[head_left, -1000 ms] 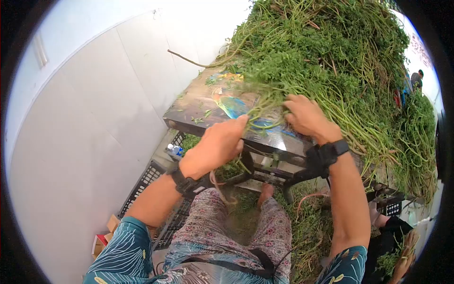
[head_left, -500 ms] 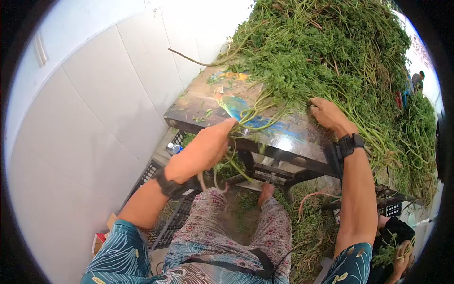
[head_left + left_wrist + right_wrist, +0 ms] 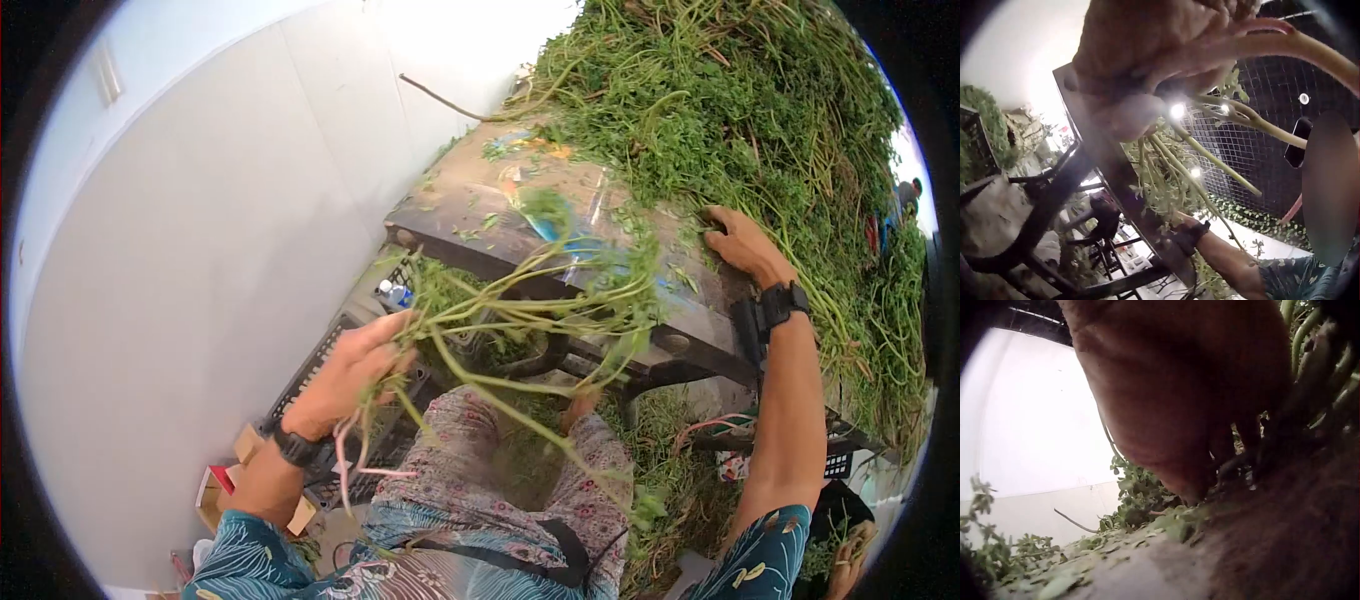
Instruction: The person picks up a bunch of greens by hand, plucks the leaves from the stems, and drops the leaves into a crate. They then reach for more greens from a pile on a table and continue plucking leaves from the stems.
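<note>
My left hand (image 3: pixel 360 370) grips a bunch of long green leafy stems (image 3: pixel 520 310) in front of the table's near edge. The stems fan out to the right, blurred at their leafy tips, and pinkish stem ends (image 3: pixel 345 470) hang below the hand. In the left wrist view, the fingers (image 3: pixel 1129 115) curl around the stems. My right hand (image 3: pixel 745 248) rests at the near edge of the big heap of greens (image 3: pixel 720 120), its fingertips down by the wooden table (image 3: pixel 460 195). The right wrist view has its fingers (image 3: pixel 1188 481) beside scattered leaves (image 3: pixel 1116 544).
A white wall (image 3: pixel 200 250) runs along the left. Under the table are black crates, a capped bottle (image 3: pixel 395 293) and fallen greens (image 3: pixel 665 500). A cardboard box (image 3: pixel 215 495) stands at lower left. Another person's hand (image 3: pixel 852 560) shows at lower right.
My left hand has pulled the stems off the table, moving down and left towards my body. The right hand has drawn away from them to the right, to the heap's edge.
</note>
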`<action>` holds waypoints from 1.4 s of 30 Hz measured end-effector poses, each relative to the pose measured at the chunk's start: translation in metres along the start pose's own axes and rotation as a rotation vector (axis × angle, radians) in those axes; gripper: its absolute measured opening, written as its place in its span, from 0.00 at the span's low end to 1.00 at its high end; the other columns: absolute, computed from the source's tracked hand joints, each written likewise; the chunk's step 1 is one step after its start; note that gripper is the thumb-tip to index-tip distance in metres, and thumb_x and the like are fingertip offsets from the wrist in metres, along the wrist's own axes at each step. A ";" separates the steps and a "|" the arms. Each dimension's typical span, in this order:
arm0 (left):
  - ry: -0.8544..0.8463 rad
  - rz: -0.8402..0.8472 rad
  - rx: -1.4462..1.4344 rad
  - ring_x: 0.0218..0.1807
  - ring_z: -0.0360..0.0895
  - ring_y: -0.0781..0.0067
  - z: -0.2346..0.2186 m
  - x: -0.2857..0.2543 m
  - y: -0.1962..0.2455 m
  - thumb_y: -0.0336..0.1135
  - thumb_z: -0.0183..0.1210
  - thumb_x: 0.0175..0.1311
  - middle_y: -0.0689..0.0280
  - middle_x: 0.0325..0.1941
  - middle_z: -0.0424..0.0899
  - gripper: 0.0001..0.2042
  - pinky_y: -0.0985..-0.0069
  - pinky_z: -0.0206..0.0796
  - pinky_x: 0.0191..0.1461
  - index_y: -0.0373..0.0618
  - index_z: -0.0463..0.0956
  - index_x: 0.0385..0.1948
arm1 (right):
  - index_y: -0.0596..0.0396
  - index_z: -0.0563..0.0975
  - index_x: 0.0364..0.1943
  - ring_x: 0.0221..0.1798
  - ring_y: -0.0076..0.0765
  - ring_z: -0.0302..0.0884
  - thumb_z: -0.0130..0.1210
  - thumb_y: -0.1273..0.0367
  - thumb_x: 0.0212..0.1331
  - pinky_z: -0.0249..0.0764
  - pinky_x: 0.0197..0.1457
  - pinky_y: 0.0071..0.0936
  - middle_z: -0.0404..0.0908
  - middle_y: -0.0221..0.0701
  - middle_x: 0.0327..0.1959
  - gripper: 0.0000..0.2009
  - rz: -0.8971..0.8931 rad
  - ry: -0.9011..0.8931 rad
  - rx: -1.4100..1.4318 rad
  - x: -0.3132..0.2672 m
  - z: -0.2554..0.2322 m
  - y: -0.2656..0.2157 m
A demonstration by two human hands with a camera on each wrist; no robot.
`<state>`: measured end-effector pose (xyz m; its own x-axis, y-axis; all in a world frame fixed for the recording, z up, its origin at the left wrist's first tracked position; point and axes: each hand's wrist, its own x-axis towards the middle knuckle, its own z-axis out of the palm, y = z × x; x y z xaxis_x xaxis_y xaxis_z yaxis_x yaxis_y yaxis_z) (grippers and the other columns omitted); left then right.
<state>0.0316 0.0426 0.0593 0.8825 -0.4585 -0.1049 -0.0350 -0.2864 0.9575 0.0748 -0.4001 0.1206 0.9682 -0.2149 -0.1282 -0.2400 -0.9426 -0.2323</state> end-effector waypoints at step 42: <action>-0.159 -0.030 -0.772 0.31 0.69 0.83 0.122 0.023 -0.021 0.35 0.52 0.60 0.72 0.32 0.72 0.18 0.85 0.62 0.35 0.35 0.65 0.49 | 0.58 0.71 0.40 0.39 0.30 0.76 0.47 0.73 0.56 0.73 0.43 0.29 0.77 0.33 0.38 0.08 -0.137 0.140 2.067 -0.108 0.164 -0.109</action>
<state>-0.0050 -0.0647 0.0041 0.7982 -0.5913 -0.1155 0.3749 0.3374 0.8635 -0.0150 -0.2320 0.0015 0.9563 -0.2919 0.0151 0.2062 0.6372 -0.7426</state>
